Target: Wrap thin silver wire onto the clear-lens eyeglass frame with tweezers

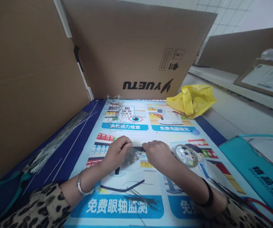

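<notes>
My left hand (118, 151) is closed in a pinch over the middle of the printed sheet (124, 141); what its fingertips hold is too small to make out. My right hand (158, 155) is wrapped round a thin dark tool, whose tip (138, 148) points toward my left fingers. Below and between the hands lies a clump of clear, wiry pieces (132, 156). Just right of my right hand sits a round clear dish (186, 155). Nearer to me, thin dark wires (142, 199) lie loose on the sheet.
Cardboard panels (127, 47) stand at the back and left. A wire bundle (60, 136) and green-handled pliers (20, 182) lie left. A yellow bag (193, 99) is at the back right; a teal package (257, 171) and red handles (262, 205) are at the right.
</notes>
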Action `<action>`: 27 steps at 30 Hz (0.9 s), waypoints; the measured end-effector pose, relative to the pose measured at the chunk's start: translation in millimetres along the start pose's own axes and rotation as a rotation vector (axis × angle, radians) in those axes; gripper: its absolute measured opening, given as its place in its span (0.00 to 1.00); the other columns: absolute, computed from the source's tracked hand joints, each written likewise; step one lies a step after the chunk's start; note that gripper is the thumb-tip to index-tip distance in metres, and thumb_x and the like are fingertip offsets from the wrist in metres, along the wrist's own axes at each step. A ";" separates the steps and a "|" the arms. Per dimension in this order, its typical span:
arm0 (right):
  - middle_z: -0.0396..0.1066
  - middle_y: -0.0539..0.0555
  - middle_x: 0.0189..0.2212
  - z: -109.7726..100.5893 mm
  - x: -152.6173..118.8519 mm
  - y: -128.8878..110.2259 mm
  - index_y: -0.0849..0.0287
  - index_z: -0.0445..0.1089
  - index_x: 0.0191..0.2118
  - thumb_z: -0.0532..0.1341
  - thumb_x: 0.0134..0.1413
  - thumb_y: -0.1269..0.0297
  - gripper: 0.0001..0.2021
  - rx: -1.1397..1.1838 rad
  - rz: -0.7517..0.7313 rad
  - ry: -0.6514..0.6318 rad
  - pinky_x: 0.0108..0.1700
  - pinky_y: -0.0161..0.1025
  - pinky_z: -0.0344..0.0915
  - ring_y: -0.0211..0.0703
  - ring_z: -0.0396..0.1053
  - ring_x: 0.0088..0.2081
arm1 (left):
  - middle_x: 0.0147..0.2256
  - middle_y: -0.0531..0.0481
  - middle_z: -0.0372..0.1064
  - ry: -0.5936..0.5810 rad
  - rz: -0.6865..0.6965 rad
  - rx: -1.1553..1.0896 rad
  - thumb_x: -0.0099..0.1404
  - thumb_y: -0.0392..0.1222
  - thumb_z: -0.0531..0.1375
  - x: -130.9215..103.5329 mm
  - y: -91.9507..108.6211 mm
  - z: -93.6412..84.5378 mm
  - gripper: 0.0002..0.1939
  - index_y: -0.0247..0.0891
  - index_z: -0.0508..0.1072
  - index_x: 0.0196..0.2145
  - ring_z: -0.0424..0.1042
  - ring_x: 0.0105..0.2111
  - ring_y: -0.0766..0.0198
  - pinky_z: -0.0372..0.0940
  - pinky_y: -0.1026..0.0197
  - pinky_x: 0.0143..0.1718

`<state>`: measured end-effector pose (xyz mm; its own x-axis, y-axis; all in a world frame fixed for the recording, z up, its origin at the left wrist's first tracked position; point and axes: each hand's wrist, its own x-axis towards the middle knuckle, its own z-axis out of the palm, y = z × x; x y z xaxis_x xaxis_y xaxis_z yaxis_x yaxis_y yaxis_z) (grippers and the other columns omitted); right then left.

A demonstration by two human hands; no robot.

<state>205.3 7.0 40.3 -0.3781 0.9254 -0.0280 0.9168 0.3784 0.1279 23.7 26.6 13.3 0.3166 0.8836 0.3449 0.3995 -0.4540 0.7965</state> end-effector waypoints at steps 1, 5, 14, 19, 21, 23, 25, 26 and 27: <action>0.72 0.57 0.28 -0.1 0.1 -0.1 0.61 0.68 0.33 0.51 0.50 0.75 0.10 0.003 0.004 -0.006 0.28 0.35 0.53 0.42 0.69 0.30 | 0.26 0.54 0.62 0.004 0.009 0.003 0.64 0.36 0.52 -0.3 -0.6 -0.1 0.07 0.38 0.64 0.28 0.62 0.28 0.67 0.57 0.65 0.31; 0.73 0.56 0.29 -1.0 0.6 0.5 0.59 0.68 0.35 0.50 0.51 0.74 0.11 0.027 0.011 -0.043 0.28 0.35 0.54 0.44 0.70 0.31 | 0.27 0.54 0.63 0.006 0.064 0.016 0.64 0.36 0.52 -1.5 -3.9 -0.9 0.06 0.38 0.65 0.29 0.63 0.29 0.67 0.57 0.65 0.32; 0.74 0.55 0.29 -2.3 2.1 5.9 0.57 0.69 0.34 0.51 0.55 0.65 0.10 0.120 -0.021 -0.138 0.27 0.34 0.53 0.44 0.71 0.30 | 0.27 0.53 0.63 0.004 0.129 -0.004 0.64 0.37 0.51 -1.7 -3.4 -2.3 0.06 0.38 0.66 0.30 0.64 0.29 0.67 0.58 0.64 0.32; 0.73 0.53 0.31 -4.4 0.9 5.3 0.57 0.69 0.35 0.52 0.54 0.69 0.08 0.098 -0.004 -0.075 0.28 0.34 0.52 0.42 0.70 0.32 | 0.27 0.53 0.63 0.011 0.086 -0.021 0.65 0.38 0.51 -0.8 -2.7 -1.8 0.07 0.38 0.65 0.30 0.63 0.29 0.67 0.59 0.64 0.33; 0.72 0.53 0.31 -5.6 -0.7 5.7 0.58 0.68 0.35 0.53 0.52 0.71 0.08 0.068 0.014 -0.019 0.29 0.35 0.52 0.42 0.68 0.33 | 0.28 0.53 0.63 0.030 0.063 -0.033 0.65 0.38 0.51 -0.4 -3.0 -1.5 0.07 0.38 0.65 0.30 0.63 0.29 0.67 0.59 0.64 0.33; 0.71 0.54 0.30 -6.4 -2.5 6.9 0.58 0.68 0.34 0.53 0.52 0.73 0.08 0.039 0.025 0.034 0.31 0.35 0.52 0.42 0.67 0.34 | 0.28 0.53 0.63 0.046 0.045 -0.040 0.65 0.39 0.51 -0.3 -3.4 -1.3 0.07 0.38 0.65 0.30 0.63 0.29 0.67 0.59 0.64 0.33; 0.71 0.54 0.29 -6.8 -4.1 7.9 0.59 0.68 0.33 0.53 0.51 0.73 0.07 0.022 0.021 0.081 0.33 0.37 0.51 0.43 0.66 0.34 | 0.29 0.52 0.62 0.053 0.042 -0.036 0.65 0.39 0.50 -0.4 -3.7 -1.3 0.07 0.38 0.65 0.30 0.63 0.30 0.67 0.59 0.64 0.33; 0.70 0.54 0.29 -6.9 -4.7 8.0 0.59 0.68 0.32 0.53 0.51 0.73 0.07 0.015 0.014 0.098 0.33 0.37 0.51 0.43 0.65 0.34 | 0.29 0.52 0.62 0.055 0.047 -0.032 0.65 0.39 0.51 -0.5 -3.7 -1.4 0.07 0.38 0.65 0.30 0.62 0.30 0.67 0.59 0.64 0.33; 0.70 0.54 0.28 -7.0 -5.2 7.8 0.59 0.67 0.32 0.53 0.51 0.74 0.07 0.008 0.006 0.111 0.34 0.38 0.51 0.44 0.65 0.34 | 0.29 0.52 0.62 0.058 0.054 -0.027 0.65 0.38 0.51 -0.7 -3.6 -1.4 0.07 0.38 0.65 0.30 0.62 0.30 0.67 0.59 0.64 0.33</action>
<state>213.5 5.0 48.4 -0.3840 0.9196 0.0831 0.9200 0.3733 0.1194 20.9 27.8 10.9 0.2864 0.8635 0.4152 0.3599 -0.4985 0.7886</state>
